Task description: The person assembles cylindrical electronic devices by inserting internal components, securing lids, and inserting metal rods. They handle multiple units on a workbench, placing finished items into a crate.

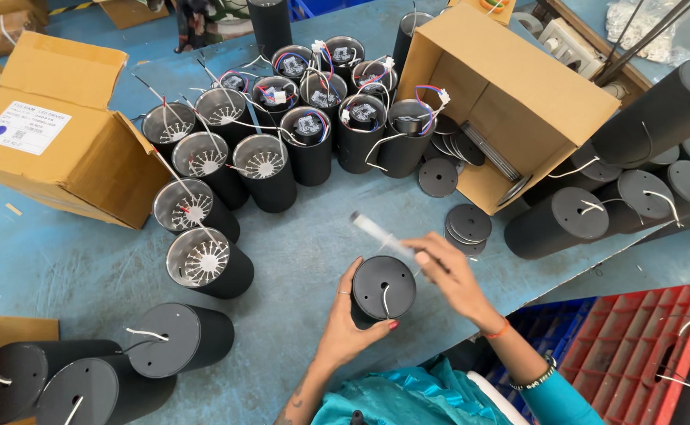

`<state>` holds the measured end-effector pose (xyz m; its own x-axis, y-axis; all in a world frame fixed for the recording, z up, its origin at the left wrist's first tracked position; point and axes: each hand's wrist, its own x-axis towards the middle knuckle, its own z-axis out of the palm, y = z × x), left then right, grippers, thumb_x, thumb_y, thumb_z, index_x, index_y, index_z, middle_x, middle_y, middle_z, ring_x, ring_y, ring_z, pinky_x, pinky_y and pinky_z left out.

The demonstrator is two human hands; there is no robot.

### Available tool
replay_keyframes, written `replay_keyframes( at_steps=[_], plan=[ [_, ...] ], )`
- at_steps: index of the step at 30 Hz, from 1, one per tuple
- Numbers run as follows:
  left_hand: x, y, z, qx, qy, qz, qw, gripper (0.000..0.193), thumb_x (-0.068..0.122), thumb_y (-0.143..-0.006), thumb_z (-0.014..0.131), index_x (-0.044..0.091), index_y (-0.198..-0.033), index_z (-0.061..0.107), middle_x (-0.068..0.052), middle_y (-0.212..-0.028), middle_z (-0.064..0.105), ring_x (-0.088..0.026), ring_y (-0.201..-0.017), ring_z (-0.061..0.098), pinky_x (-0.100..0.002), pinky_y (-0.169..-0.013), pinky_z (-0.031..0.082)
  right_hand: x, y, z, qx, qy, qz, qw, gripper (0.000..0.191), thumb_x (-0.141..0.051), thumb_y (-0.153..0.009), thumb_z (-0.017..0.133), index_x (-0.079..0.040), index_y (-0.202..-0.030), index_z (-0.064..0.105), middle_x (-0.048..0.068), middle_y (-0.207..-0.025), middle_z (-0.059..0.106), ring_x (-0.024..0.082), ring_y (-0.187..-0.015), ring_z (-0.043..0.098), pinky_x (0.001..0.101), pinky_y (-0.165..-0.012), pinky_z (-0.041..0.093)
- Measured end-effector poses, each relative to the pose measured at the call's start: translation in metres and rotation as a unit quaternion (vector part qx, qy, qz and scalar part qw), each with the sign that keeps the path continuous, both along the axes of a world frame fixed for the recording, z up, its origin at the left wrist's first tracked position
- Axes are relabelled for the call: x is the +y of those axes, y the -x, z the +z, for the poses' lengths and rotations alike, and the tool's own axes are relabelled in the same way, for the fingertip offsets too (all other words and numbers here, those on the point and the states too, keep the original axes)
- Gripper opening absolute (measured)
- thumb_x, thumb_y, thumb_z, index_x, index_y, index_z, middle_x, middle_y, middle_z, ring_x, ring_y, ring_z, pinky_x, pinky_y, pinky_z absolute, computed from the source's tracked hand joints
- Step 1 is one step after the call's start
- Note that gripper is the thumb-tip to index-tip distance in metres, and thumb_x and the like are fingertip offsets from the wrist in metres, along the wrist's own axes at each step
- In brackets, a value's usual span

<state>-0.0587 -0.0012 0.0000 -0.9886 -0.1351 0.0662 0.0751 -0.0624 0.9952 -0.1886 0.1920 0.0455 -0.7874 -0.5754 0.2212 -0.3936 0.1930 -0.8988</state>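
My left hand [350, 327] wraps around a black cylindrical lamp housing [383, 288] standing on the blue table [298, 244]. A black disc cap closes its top, and a short white wire sticks out of the cap's centre hole. My right hand [449, 271] holds a thin clear tool [376, 232], blurred and slanting up to the left, just over the cap's far edge.
Several open black housings [203, 260] with wires stand behind. Capped cylinders lie at the lower left [176, 338] and right [557, 224]. An open cardboard box [510, 102] holds black discs, with loose discs [468, 224] beside it. A closed box [54, 126] sits left, red and blue crates [636, 338] right.
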Motion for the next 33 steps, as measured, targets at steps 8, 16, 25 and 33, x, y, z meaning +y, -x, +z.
replay_keyframes(
  at_steps=[8,16,25,33],
  plan=[
    [0.0,-0.003,-0.011,0.068,0.051,0.022,0.996,0.107,0.022,-0.075,0.09,0.003,-0.16,0.029,-0.017,-0.155,0.046,-0.029,-0.144,0.049,-0.04,-0.12,0.038,-0.016,0.002,0.014,0.172,-0.091,0.088,0.977,0.03,-0.02,-0.097,0.061,-0.005,-0.122,0.07,0.009,-0.097,0.06,0.024,-0.093,0.055,0.036,-0.083,0.046],
    [0.006,-0.003,-0.026,0.068,0.095,0.037,0.993,0.132,0.036,-0.064,0.098,0.0,-0.161,0.017,-0.02,-0.154,0.045,-0.032,-0.141,0.05,-0.042,-0.117,0.041,-0.013,0.014,0.028,0.157,-0.137,0.202,0.957,0.033,-0.019,-0.092,0.069,-0.008,-0.123,0.072,0.009,-0.1,0.059,0.024,-0.096,0.056,0.037,-0.085,0.047],
    [0.012,0.006,-0.037,-0.04,0.11,0.06,0.991,0.14,0.043,-0.056,0.099,0.006,-0.162,0.015,-0.018,-0.154,0.047,-0.033,-0.141,0.053,-0.044,-0.116,0.045,-0.018,0.019,0.052,0.23,-0.194,0.254,0.919,0.036,-0.018,-0.088,0.071,-0.014,-0.124,0.075,0.007,-0.1,0.062,0.026,-0.092,0.056,0.039,-0.081,0.047],
    [0.006,0.014,-0.038,0.046,0.162,0.062,0.984,0.142,0.035,-0.053,0.103,0.006,-0.161,0.015,-0.02,-0.16,0.036,-0.038,-0.147,0.04,-0.048,-0.118,0.038,-0.02,0.017,0.058,0.271,-0.226,0.247,0.902,0.041,-0.014,-0.082,0.073,-0.018,-0.122,0.076,0.004,-0.095,0.063,0.024,-0.089,0.059,0.0387,-0.074,0.049]
  ],
)
